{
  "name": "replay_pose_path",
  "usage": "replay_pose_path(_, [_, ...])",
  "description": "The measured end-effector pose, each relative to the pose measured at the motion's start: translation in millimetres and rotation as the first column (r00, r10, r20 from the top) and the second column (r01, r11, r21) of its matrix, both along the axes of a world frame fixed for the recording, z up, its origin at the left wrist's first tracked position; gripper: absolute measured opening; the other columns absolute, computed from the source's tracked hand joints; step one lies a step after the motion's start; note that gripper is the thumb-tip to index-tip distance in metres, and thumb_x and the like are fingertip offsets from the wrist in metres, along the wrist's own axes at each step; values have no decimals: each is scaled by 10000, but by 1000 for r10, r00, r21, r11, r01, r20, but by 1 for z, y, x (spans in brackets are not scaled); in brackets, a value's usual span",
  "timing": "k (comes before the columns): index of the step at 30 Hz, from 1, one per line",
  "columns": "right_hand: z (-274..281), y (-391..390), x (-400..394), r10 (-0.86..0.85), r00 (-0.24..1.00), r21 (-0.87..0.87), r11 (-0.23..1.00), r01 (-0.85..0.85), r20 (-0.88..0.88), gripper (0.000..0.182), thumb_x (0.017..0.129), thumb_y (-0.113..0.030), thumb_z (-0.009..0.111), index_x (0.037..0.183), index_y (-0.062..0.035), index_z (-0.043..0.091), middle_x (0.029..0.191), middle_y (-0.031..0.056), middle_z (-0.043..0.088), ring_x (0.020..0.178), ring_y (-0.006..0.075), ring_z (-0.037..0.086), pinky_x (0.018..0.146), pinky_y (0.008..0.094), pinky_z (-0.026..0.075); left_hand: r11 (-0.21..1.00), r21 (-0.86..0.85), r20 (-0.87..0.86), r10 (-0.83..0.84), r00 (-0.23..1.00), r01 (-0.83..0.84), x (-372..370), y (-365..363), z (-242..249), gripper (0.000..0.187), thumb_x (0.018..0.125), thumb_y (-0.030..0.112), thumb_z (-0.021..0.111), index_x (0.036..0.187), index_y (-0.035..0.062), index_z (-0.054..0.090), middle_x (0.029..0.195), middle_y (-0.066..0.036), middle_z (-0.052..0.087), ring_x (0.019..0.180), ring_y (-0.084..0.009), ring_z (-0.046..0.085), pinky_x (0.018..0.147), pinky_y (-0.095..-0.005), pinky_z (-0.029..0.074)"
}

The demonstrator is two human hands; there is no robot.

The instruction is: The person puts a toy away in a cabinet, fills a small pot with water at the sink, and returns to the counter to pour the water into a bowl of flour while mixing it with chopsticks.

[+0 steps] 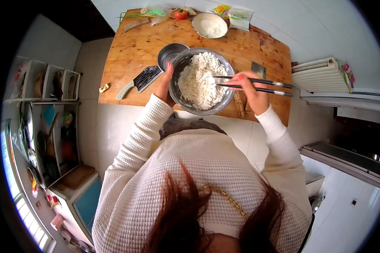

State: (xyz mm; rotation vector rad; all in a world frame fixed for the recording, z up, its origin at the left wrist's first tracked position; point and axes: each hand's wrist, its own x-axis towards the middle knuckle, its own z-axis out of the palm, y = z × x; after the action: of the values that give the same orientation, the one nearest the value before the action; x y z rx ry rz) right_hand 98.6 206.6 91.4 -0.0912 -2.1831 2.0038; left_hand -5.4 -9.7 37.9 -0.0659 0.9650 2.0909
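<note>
My left hand (pixel 165 84) grips the left rim of a grey metal bowl (pixel 176 89), thumb at the edge and the other fingers hidden beneath. Lumpy, floury dough (pixel 202 80) fills much of the bowl. In my right hand (pixel 254 95) is a pair of black chopsticks (pixel 268 85) with silver bands, their tips in the dough. A smaller metal bowl (pixel 169 54) stands just behind the left side of the large one. Left of my left hand lies a cleaver (pixel 143 80) with a dark blade and pale handle.
On the wooden table's (pixel 131 50) far side are a bowl of flour (pixel 211 27), a tomato (pixel 180 14), a white packet (pixel 240 19) and a plastic bag (pixel 158 12). A dark flat piece (pixel 258 69) lies to the right. Shelves (pixel 50 84) stand left, a white radiator-like rack (pixel 318 76) right.
</note>
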Motion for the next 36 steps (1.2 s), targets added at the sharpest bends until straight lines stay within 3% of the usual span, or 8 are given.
replay_pose_path(4, [26,5,17,-181,983,238,953,185,-40,289,894,-231,471,918,50,529,846,130,581,755,220,629,620,280,535,998,2,-60,67,996,-67,0,-2,-1,725,801,598,420,1289,72,313,1252,-146,416,1120,-267,450,906,-405,410])
replay_pose_path(8, [1,-20,16,-120,966,-76,987,141,228,294,891,-245,474,845,41,523,821,128,579,718,226,634,586,280,539,998,-27,-47,58,997,-60,1,1,6,718,807,599,404,1288,75,315,1247,-148,420,1111,-276,459,900,-415,416])
replay_pose_path(15, [4,-54,-2,-153,983,-221,960,172,98,301,904,-259,442,878,33,507,845,139,572,741,258,632,624,308,544,989,145,66,-11,998,1,12,7,2,614,860,543,341,1298,116,289,1260,-130,406,1114,-283,448,888,-448,418])
replay_pose_path(18, [-3,-42,18,-103,989,-128,985,116,102,294,908,-251,435,904,33,514,849,135,571,774,245,624,643,301,541,991,92,-39,96,995,-92,15,8,7,714,822,587,382,1296,61,293,1272,-151,395,1146,-277,424,935,-415,382])
replay_pose_path(24, [18,-14,25,-299,954,68,952,298,-5,257,902,-215,454,869,30,523,843,128,576,772,212,614,664,293,528,994,38,-42,108,993,-106,14,-3,8,719,824,588,380,1297,55,288,1272,-157,393,1149,-278,420,935,-409,379])
replay_pose_path(31, [0,-57,20,30,987,292,956,18,-158,136,853,-130,537,907,-15,584,852,98,601,747,139,582,631,250,483,998,37,18,40,999,-41,10,2,5,720,824,590,375,1286,42,302,1261,-158,404,1127,-277,443,922,-395,396])
replay_pose_path(34, [11,-44,-5,342,934,259,916,-306,-106,148,844,-147,552,905,-19,593,876,105,608,735,162,618,612,255,510,997,22,-27,-69,997,70,14,2,11,703,829,571,391,1286,44,304,1242,-152,428,1104,-253,466,897,-380,420])
replay_pose_path(36, [4,-23,-31,260,958,5,965,-262,-122,180,864,-162,516,903,5,571,858,113,600,721,189,626,624,274,530,989,45,1,-143,990,143,13,0,-3,691,830,562,402,1284,51,309,1242,-150,429,1090,-250,477,900,-369,419])
